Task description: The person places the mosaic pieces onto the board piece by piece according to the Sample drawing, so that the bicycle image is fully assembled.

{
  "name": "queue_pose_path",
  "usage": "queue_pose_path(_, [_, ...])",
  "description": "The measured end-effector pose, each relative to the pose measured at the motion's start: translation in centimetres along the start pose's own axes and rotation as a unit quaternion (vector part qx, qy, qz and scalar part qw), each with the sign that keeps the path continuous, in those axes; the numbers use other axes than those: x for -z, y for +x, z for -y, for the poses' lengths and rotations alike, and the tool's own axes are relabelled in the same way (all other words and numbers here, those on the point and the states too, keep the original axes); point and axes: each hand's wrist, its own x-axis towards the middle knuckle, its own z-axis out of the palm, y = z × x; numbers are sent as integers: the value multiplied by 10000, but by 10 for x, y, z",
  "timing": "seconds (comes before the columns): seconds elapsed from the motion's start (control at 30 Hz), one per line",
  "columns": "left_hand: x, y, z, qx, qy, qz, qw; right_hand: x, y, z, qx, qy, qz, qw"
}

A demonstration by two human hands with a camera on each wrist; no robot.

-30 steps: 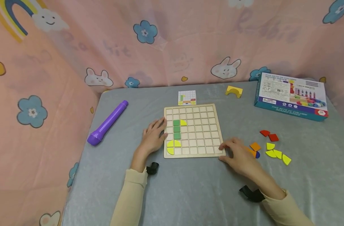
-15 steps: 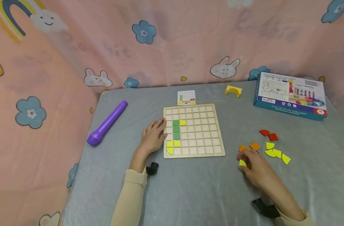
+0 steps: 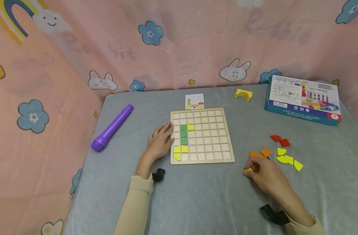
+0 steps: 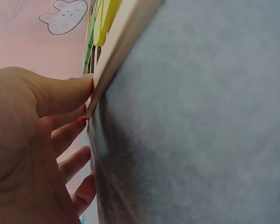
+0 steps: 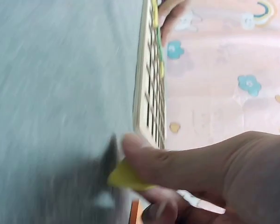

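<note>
My left hand [image 3: 158, 145] rests beside the wooden grid board [image 3: 208, 162], thumb and fingertips touching its left edge; the left wrist view shows the thumb [image 4: 67, 95] against the board's rim. Green squares [image 3: 183, 134] form a short column on the board, with a yellow quarter-circle [image 3: 191, 127] to the right of the top one. Several yellow pieces [image 3: 177, 157] fill cells at the lower left. Right of the board, my right hand [image 3: 265, 173] pinches a yellow piece [image 5: 126, 177] between thumb and fingers, low over the cloth; the fingers partly cover it.
Loose yellow [image 3: 281, 159], orange [image 3: 266, 152] and red pieces [image 3: 284, 142] lie to the right, a blue one mostly hidden. A pattern card [image 3: 194, 101] is behind the board. Around stand a purple microphone [image 3: 111, 129], a yellow arch block [image 3: 243, 95] and a box [image 3: 303, 99].
My right hand has left the board's lower right corner, moved right toward the loose pieces, and now pinches a yellow piece, shifted slightly left since half a second ago. My left hand stays put.
</note>
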Motion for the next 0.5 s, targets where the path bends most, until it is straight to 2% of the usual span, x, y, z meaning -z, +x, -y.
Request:
queue_pose_path(0.07, [0, 0, 0, -7, -2, -3, 10000, -3, 2, 7, 272, 208, -248, 9991])
queue_pose_path(0.17, [1, 0, 0, -6, 0, -8, 10000, -9, 8, 19, 609, 564, -390, 9958])
queue_pose_path(0.3, [1, 0, 0, 26, 38, 0, 10000, -18, 20, 39, 767, 1061, -132, 9913])
queue_pose_path(0.5, [0, 0, -1, 31, 71, 13, 10000, -40, 40, 72, 1010, 1358, -24, 9856])
